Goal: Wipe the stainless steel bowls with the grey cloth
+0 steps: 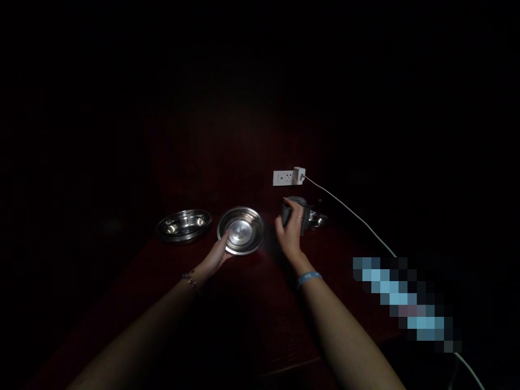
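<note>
My left hand (215,256) grips the near left rim of a round, shiny metal bowl (242,232), thumb on the inside and fingers beneath. The bowl is tilted so that its inside faces me. To its right, my right hand (291,230) is closed on a dark grey cloth (304,221), which looks bunched up and is partly hidden by the fingers. The cloth is apart from the bowl. Just behind the right hand, a shiny metal object (317,219) shows only in part; its kind is unclear in the dark.
Several nested metal bowls (184,223) rest at the left on the dark red table (264,319). A white wall socket (283,178) holds a charger (299,174), whose white cable (357,216) runs down to the right beside a pixelated patch. The surroundings are very dark.
</note>
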Demonstrator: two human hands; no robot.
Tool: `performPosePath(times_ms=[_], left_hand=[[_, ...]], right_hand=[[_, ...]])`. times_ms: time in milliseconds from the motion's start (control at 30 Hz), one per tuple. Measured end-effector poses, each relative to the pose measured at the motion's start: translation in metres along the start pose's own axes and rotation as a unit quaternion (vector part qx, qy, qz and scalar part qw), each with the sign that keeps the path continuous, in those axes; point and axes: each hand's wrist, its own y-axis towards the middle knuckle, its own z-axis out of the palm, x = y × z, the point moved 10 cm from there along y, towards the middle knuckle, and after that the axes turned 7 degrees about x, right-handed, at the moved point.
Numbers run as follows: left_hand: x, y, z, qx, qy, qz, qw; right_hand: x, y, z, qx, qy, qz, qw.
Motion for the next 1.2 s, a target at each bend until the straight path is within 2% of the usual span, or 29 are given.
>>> performPosePath(times_ms=[67, 133, 200, 267, 533, 800, 1033, 1200], left_hand=[[-0.001, 0.000, 0.009, 0.028, -0.008, -0.002, 1.000], [-0.002, -0.002, 0.015, 0.035, -0.001, -0.002, 0.999], [-0.003, -0.003, 0.014, 0.019, 0.020, -0.003, 1.000], [-0.003, -0.005, 0.013, 0.008, 0.044, -0.006, 0.999], [0.001, -0.001, 0.014, 0.056, 0.057, -0.004, 0.997], [-0.006, 0.000, 0.007, 0.026, 0.010, 0.022, 0.999], [-0.005, 0.001, 0.003, 0.004, -0.054, 0.002, 0.999], [-0.001, 0.002, 0.005, 0.011, -0.061, -0.022, 0.998]], right_hand=[[0.035, -0.013, 0.042, 0.158, 0.025, -0.089, 0.983], [0.056, -0.034, 0.077, 0.290, 0.040, -0.132, 0.947], [0.061, -0.050, 0.097, 0.360, 0.050, -0.135, 0.922], [0.058, -0.057, 0.105, 0.394, 0.054, -0.126, 0.909], [0.043, -0.051, 0.099, 0.432, -0.019, -0.108, 0.895], [0.058, -0.072, 0.114, 0.468, 0.025, -0.132, 0.874], [0.047, -0.066, 0.115, 0.469, 0.004, -0.087, 0.879], [0.026, -0.049, 0.102, 0.400, -0.082, -0.027, 0.912]])
